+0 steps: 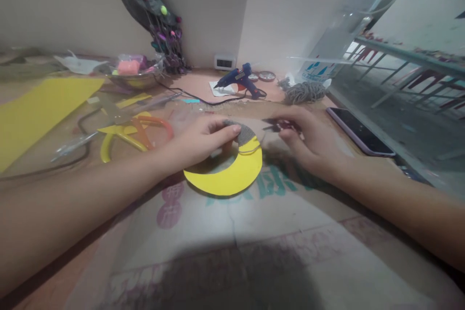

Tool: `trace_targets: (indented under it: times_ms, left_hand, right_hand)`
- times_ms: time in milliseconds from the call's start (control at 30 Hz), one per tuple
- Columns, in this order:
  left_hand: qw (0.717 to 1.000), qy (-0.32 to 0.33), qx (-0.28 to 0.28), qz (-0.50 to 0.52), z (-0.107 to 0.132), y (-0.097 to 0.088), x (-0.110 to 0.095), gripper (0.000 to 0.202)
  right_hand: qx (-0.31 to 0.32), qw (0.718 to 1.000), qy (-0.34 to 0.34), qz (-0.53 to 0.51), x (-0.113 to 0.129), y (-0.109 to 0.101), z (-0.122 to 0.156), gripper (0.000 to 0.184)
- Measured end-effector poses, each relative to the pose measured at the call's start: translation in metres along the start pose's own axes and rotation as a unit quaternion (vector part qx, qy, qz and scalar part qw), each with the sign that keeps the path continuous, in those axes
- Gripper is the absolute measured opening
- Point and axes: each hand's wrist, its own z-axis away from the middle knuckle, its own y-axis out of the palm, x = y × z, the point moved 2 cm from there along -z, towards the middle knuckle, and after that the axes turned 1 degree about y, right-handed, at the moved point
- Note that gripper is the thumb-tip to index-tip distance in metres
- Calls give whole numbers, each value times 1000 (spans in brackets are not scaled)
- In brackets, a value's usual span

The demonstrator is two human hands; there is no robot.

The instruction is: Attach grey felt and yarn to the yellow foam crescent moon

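A yellow crescent moon cutout (225, 178) lies on the printed sheet in front of me, its upper horn wrapped in grey yarn (245, 131). One loose strand of the yarn crosses the yellow just below the wrapped part. My left hand (209, 136) pinches the wrapped horn, thumb on top and the other fingers mostly hidden. To the right of the cutout and apart from it, my right hand (308, 138) is closed around a small dark tool (271, 125). Two pointed tips stick out to the left; blur hides its exact kind.
Orange-and-yellow-handled scissors (145, 136) and yellow card (47, 111) lie at left. Behind are a blue glue gun (238, 80), a grey yarn bundle (305, 92) and a bowl (136, 80). A phone (359, 131) lies near the right edge.
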Motion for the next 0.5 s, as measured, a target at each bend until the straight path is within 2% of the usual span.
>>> trace_targets:
  times_ms: [100,200,500]
  left_hand:
    - [1000,11,16,-9,0,0,1,31]
    - [999,19,20,-23,-1,0,1,31]
    - [998,15,22,-53,0,1,-2,31]
  right_hand:
    - [30,996,-62,53,3,4,0,26]
    - [33,988,-108,102,7,7,0,24]
    - [28,981,-131,141,9,10,-3,29]
